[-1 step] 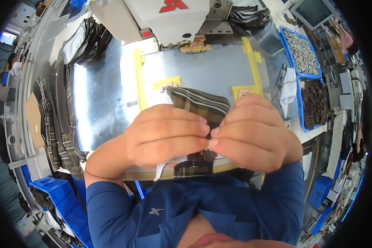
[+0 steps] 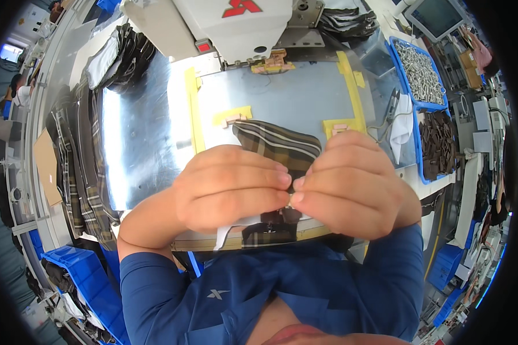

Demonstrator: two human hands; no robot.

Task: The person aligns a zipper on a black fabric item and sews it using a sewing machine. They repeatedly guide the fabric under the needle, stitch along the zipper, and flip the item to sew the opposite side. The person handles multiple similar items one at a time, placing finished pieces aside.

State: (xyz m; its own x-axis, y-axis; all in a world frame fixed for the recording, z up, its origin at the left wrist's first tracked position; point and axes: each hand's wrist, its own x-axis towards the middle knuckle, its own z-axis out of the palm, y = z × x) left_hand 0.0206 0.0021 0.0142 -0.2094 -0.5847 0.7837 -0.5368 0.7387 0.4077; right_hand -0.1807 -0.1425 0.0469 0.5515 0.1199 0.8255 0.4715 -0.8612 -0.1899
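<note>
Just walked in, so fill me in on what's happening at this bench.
A person has a plaid fabric piece in both bare hands, the left hand and right hand meeting almost tip to tip. The hands hide exactly which part they grip. The fabric's far end lies over a metal plate edged with yellow tape, in front of a white machine head. More plaid fabric lies at the left; metal hardware and brown pieces sit at the right.

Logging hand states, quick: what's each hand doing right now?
Left hand: closed on the plaid fabric, exact pinch hidden.
Right hand: closed on the same plaid fabric, exact pinch hidden.
</note>
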